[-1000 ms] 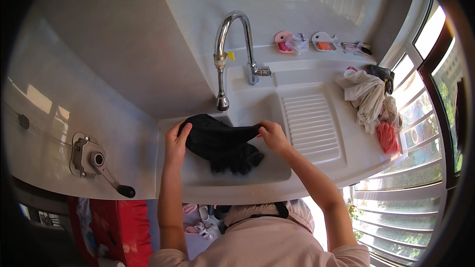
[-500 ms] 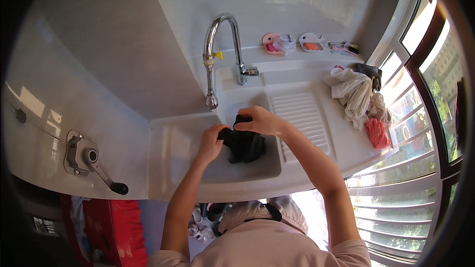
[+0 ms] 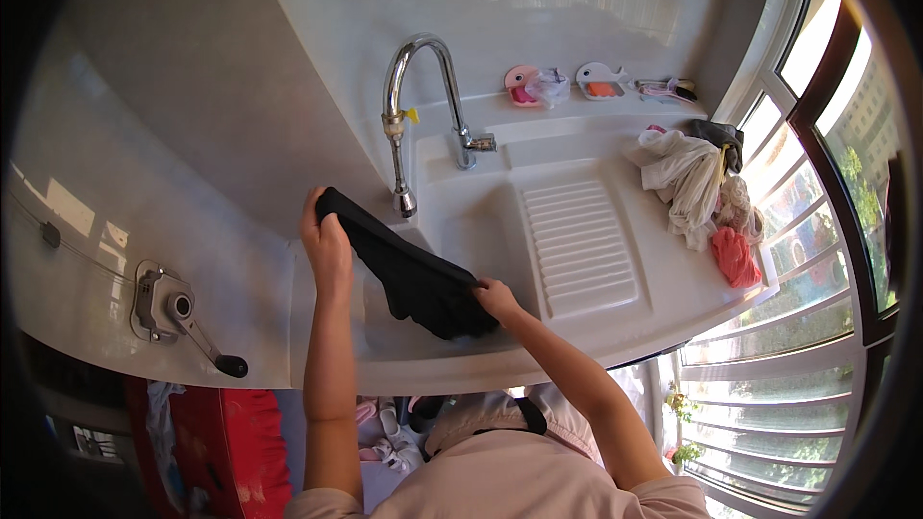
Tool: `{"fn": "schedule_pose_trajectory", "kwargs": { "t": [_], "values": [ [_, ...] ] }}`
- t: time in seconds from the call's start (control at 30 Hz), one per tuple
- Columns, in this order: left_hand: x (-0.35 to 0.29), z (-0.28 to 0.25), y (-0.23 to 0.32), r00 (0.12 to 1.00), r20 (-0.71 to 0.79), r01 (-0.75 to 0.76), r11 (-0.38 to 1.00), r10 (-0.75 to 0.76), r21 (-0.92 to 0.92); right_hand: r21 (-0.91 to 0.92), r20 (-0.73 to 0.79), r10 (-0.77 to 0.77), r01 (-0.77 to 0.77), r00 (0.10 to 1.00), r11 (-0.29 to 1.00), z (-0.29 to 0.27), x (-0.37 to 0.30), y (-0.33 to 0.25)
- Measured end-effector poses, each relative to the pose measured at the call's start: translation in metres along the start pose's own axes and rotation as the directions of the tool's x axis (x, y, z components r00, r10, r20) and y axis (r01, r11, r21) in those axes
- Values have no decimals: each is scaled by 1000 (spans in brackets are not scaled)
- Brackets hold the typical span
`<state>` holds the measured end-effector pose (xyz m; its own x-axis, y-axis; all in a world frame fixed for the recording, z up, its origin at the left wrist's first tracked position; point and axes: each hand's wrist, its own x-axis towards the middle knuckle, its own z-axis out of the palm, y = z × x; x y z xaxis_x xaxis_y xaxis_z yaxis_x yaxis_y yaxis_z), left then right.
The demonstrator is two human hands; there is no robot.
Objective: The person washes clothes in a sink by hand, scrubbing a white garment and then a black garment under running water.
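A black cloth garment is stretched on a slant over the white sink basin. Its upper left end is gripped in my left hand, raised beside the wall left of the faucet. Lower down, near the basin's front right, my right hand pinches the garment's edge. The lower part of the cloth hangs into the basin, and its exact kind cannot be made out. Behind it, the chrome faucet arches over the sink, its spout close to the garment.
Right of the basin is a ribbed washboard. A pile of white cloth and a coral cloth lie on the right counter. Two fish-shaped soap dishes, one pink and one white, stand at the back. A crank handle juts from the left wall.
My hands have moved apart: the left went up and left, the right came down toward the front. The black garment, bunched before, is now spread between them.
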<state>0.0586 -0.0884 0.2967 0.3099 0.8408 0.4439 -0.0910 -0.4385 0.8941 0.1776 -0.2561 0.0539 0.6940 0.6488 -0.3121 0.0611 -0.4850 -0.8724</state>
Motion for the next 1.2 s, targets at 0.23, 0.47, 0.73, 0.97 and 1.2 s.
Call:
{"fn": "schedule_pose_trajectory", "kwargs": {
  "t": [0.23, 0.47, 0.73, 0.97, 1.2],
  "values": [
    [4, -86, -70, 898, 378, 27, 886, -225, 462, -45, 191, -68, 78, 979, 996, -109, 20, -88],
    [17, -123, -24, 462, 828, 207, 946, -318, 248, -551, 163, -569, 553, 806, 625, -185, -5, -220],
    [-26, -106, -80, 390, 794, -148, 820, -466, 553, 175, 251, 225, -273, 941, 946, -123, 35, -125],
    [-39, -104, -164, 712, 542, 194, 867, -446, 459, -183, 388, 65, 7, 919, 983, -123, 41, -67],
    [-27, -109, -100, 635, 625, 454, 874, -454, 174, 62, 473, -300, 308, 829, 949, -183, -8, -159]
  ]
}}
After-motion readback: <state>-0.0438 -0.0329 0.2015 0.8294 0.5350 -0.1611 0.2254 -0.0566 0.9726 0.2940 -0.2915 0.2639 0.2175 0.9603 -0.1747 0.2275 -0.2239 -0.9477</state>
